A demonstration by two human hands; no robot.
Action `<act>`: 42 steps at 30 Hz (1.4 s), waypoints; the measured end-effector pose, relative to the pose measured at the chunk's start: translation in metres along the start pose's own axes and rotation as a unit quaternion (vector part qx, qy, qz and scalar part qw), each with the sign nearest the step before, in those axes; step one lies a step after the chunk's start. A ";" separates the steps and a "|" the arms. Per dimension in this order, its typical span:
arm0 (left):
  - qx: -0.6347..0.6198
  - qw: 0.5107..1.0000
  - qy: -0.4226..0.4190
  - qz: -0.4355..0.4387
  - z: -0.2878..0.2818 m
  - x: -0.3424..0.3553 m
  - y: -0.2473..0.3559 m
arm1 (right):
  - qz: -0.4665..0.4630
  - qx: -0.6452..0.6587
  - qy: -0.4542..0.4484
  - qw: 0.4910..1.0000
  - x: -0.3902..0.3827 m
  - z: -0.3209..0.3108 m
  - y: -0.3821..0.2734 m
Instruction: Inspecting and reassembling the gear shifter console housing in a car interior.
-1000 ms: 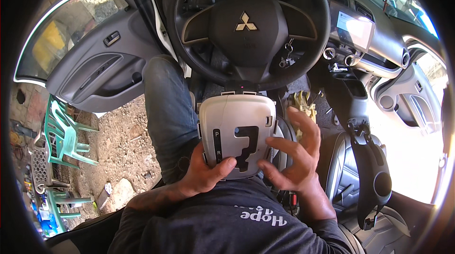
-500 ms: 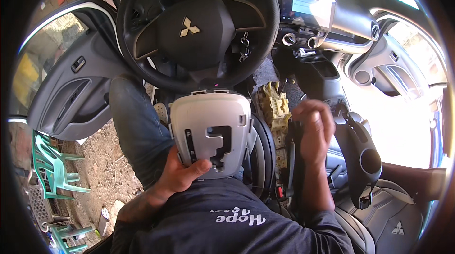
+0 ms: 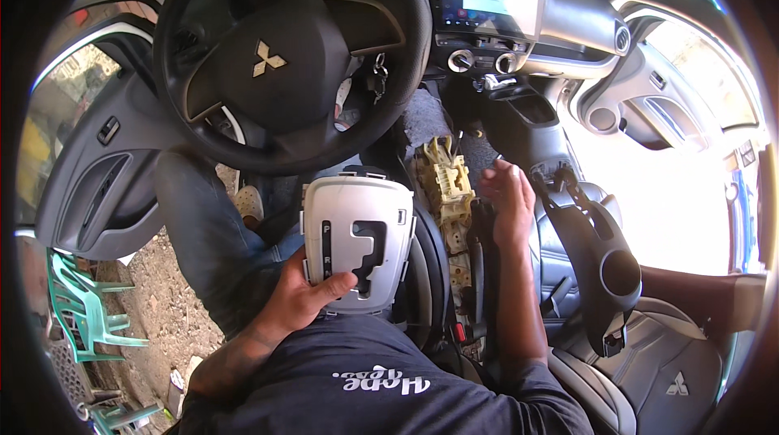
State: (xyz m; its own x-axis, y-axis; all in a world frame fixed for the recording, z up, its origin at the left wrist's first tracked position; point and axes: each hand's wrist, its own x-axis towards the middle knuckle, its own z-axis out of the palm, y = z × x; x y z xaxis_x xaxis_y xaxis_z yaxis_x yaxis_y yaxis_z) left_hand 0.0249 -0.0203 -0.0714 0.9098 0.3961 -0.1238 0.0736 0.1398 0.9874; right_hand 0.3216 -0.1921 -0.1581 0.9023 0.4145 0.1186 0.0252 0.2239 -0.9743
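Observation:
My left hand (image 3: 312, 293) is closed on the lower left edge of a silver plastic gear selector panel (image 3: 353, 232) with a black stepped slot, held over my lap. My right hand (image 3: 507, 195) has curled fingers just right of a pale yellow shifter mechanism (image 3: 446, 175) in the exposed centre tunnel; what those fingers hold, if anything, is hidden. A black handbrake lever (image 3: 483, 244) lies beside that mechanism, partly behind my right arm. A detached black console trim (image 3: 600, 264) with a round opening rests on the passenger seat, right of my arm.
A steering wheel (image 3: 284, 62) with hanging keys (image 3: 379, 74) is ahead of me. A dashboard screen (image 3: 487, 1) sits to its right. Both front doors are open (image 3: 89, 167). Green plastic chairs (image 3: 85, 313) stand on gravel outside at left. A cup holder (image 3: 523, 110) is below the dash.
My right hand left the panel and moved right beside the yellow mechanism, fingers curling. My left hand still holds the panel. The view has turned rightward, showing more of the centre tunnel.

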 end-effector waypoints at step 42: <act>-0.214 0.941 -0.055 0.255 -0.037 0.006 -0.027 | -0.530 -0.136 -0.402 0.734 -0.125 0.104 -0.102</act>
State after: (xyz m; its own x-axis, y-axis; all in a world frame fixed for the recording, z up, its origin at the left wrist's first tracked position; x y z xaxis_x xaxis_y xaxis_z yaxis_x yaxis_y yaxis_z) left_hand 0.0135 0.0118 -0.1024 0.8203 0.4181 0.3902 -0.5348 0.3191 0.7824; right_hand 0.1611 -0.1747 -0.0539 -0.2297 0.5450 0.8064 0.7129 0.6583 -0.2419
